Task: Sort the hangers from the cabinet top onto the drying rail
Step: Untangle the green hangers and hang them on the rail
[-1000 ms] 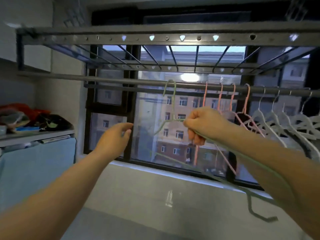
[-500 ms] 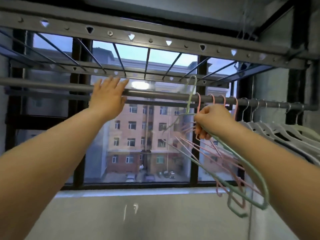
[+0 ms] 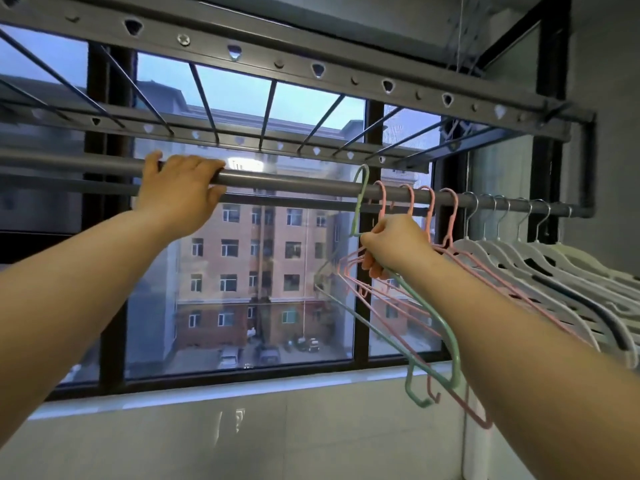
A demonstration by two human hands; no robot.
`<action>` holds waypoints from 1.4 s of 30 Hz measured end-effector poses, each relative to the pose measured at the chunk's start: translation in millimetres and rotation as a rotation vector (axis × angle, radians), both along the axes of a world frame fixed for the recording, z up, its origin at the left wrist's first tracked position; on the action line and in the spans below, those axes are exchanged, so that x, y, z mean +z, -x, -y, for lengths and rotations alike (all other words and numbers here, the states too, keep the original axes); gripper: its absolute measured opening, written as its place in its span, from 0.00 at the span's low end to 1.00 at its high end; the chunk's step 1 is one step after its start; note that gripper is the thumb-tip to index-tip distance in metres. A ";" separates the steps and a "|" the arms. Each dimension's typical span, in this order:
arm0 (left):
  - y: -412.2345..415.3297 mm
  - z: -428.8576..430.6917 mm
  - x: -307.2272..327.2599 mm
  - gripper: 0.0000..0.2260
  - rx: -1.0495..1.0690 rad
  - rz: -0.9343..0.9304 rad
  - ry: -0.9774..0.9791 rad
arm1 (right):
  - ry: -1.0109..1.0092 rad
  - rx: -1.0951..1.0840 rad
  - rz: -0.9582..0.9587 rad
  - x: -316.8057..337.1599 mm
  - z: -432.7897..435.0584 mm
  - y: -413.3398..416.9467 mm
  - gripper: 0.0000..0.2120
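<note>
My left hand [image 3: 180,197] grips the grey round metal drying rail [image 3: 294,183]; pink plastic hangers [image 3: 430,206] and white metal-hooked hangers [image 3: 485,247] hang at its right.

One green hanger [image 3: 360,202], four pink hangers [image 3: 430,216] and, crowded at the far right, at least five white hangers [image 3: 485,249]. Two rails [image 3: 294,183] cross the frame. Two hands: left hand [image 3: 180,194] upper left, right hand [image 3: 391,244] centre right.

Green hanger [image 3: 434,318] hooked on grey rail [image 3: 294,183], beside pink hangers [image 3: 429,209].

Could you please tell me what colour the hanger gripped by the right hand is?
Pale green hanger, clearest in the head view.
</note>
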State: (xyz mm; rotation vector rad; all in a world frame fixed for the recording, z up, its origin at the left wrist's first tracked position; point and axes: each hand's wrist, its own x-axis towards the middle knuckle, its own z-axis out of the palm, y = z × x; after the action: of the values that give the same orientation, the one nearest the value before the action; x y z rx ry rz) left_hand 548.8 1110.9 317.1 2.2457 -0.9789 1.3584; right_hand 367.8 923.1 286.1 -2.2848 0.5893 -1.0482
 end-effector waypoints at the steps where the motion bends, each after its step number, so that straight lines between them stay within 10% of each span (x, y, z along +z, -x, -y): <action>1: 0.5 -0.7 0.8 0.19 -0.004 -0.004 -0.001 | 0.001 0.003 -0.015 -0.7 0.2 -0.8 0.13; 25: 19.4 9.1 -31.5 0.19 -0.200 -0.010 0.198 | 0.300 -0.147 -0.020 -11.9 -3.6 16.0 0.10; 42: 211.1 32.7 -181.5 0.14 -0.449 -0.795 0.063 | 0.389 -0.028 -0.078 -82.9 24.2 209.7 0.05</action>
State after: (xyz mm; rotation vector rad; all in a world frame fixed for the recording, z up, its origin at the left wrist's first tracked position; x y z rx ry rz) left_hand 337.7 1078.2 135.6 2.0445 -1.0082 0.2494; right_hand 158.0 898.8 203.2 -2.6696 0.4818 -1.1746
